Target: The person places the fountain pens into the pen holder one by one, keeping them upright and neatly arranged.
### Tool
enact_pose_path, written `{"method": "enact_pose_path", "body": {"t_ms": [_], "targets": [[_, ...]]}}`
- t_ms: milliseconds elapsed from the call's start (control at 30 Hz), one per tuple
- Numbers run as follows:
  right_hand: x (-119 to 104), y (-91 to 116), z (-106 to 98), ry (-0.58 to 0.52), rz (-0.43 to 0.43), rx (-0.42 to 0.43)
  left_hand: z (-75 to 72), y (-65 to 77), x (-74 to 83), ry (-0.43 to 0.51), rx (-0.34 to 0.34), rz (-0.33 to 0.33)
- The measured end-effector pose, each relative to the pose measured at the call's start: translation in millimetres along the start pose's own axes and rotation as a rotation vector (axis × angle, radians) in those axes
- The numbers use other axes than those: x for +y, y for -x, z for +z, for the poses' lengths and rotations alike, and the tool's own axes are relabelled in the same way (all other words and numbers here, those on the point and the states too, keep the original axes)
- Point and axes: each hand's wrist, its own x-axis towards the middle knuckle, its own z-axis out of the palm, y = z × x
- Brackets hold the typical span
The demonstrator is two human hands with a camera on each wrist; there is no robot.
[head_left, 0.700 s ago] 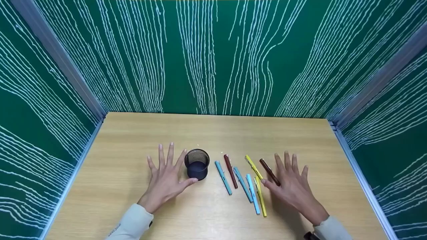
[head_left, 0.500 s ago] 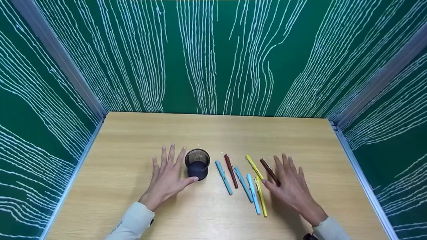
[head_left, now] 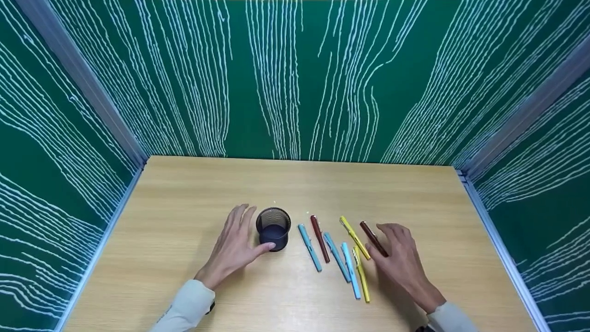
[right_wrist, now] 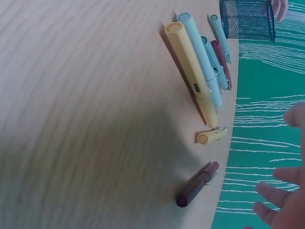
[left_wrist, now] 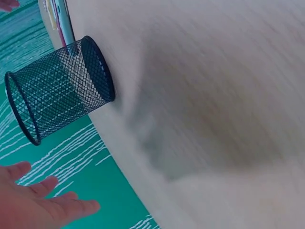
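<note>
A black mesh pen cup stands upright on the table. Beside it hovers my left hand, its thumb in front and fingers to the left; the left wrist view shows a gap between the fingers and the cup. My right hand is over the right end of a loose group of pens, closest to a dark brown pen. The right wrist view has its fingers spread apart from that pen, holding nothing. Left of it lie two yellow pens, a light blue pen, two teal pens and a dark red pen.
The wooden table is walled at the back and sides by green panels with white wavy lines. Grey metal rails run along the table's sides.
Both hands' fingers draw closer together and bend more. The left hand shifts slightly right, and the right hand's fingers pull back a little. Cup and pens stay put.
</note>
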Motion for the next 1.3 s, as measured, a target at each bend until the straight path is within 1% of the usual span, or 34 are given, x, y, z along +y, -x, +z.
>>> {"method": "enact_pose_path", "body": {"t_ms": [100,233,300,400,533,767,967,1067,1167,1300], "targets": [[2,0,4,-0.034,0.023,0.017,3.9,-1.0,-1.3,0.063,0.027,-0.011],[5,1,7,-0.057,0.062,0.021,9.7,-1.1,-0.4,0.179,0.062,-0.034],[7,2,9,-0.067,0.084,0.016,12.8,-0.9,0.0,0.224,0.071,-0.045],[10,4,12,-0.079,0.116,0.007,17.1,-0.5,1.4,0.268,0.075,-0.057],[15,6,14,-0.103,0.143,0.010,22.3,0.0,1.5,0.324,0.071,-0.063],[20,8,19,-0.146,0.168,0.013,31.0,-0.7,-2.9,0.475,0.048,-0.037],[26,8,26,-0.177,0.223,0.012,41.0,-2.7,-3.9,0.563,0.041,-0.039],[28,8,29,-0.184,0.252,0.004,45.3,-3.6,-3.4,0.612,0.043,-0.061],[31,9,31,-0.192,0.276,-0.001,48.2,-4.2,-2.8,0.682,0.038,-0.095],[34,8,32,-0.212,0.294,0.016,50.9,-5.5,-3.6,0.770,0.023,-0.132]]}}
